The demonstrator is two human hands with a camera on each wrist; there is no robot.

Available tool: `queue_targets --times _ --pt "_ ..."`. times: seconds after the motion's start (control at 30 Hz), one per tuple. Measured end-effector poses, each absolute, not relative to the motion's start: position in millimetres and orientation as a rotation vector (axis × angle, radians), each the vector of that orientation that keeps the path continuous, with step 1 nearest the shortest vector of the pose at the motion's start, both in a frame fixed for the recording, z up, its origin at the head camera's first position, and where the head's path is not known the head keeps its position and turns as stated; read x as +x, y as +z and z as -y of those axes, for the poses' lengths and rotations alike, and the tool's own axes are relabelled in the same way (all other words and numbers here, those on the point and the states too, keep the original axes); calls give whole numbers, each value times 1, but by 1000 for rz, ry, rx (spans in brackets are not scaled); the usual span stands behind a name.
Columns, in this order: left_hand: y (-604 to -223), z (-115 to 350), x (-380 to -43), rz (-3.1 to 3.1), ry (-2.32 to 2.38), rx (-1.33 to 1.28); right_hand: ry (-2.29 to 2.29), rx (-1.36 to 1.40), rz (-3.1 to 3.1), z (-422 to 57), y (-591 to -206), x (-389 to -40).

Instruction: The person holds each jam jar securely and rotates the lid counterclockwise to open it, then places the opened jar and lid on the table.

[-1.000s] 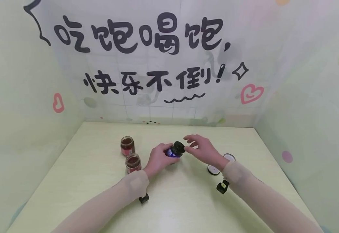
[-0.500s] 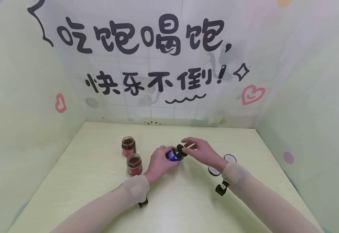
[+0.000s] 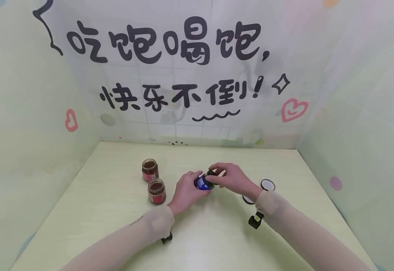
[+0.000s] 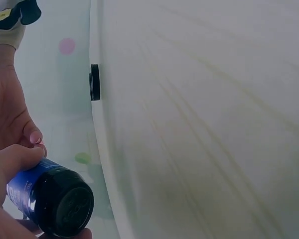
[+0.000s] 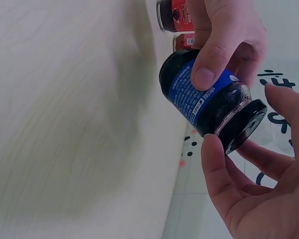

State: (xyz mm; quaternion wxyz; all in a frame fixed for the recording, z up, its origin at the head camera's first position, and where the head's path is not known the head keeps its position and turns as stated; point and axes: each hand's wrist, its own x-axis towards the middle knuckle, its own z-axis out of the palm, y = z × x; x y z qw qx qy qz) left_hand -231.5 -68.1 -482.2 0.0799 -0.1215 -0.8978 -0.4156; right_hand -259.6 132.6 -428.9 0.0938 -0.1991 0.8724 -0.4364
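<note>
My left hand [image 3: 186,192] grips a dark glass jar [image 3: 202,183] with a blue label, held tilted with its lid end to the right. In the left wrist view the jar's dark base [image 4: 72,209] faces the camera. My right hand [image 3: 235,178] is at the jar's black screw lid [image 5: 248,125], its fingers curved around the rim. In the right wrist view one fingertip [image 5: 212,143] touches the lid's edge. The lid sits on the jar's neck. In the head view the right fingers partly cover it.
Two lidless jars with red labels, a back one [image 3: 150,170] and a nearer one [image 3: 156,191], stand left of my left hand. Two lids, one farther back [image 3: 268,184] and one nearer [image 3: 248,199], lie inner side up by my right wrist. Printed walls border the table [image 3: 92,226].
My right hand has come down and left onto the lid, its fingers closing around it. The jar has tipped further to the right in my left hand.
</note>
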Motion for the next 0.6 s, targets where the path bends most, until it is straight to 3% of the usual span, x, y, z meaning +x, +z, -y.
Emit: queue_targets --times 0.6 --pt "-488 70 -224 2712 -1226 -406 -1332 -612 -2599 -126 -432 -260"
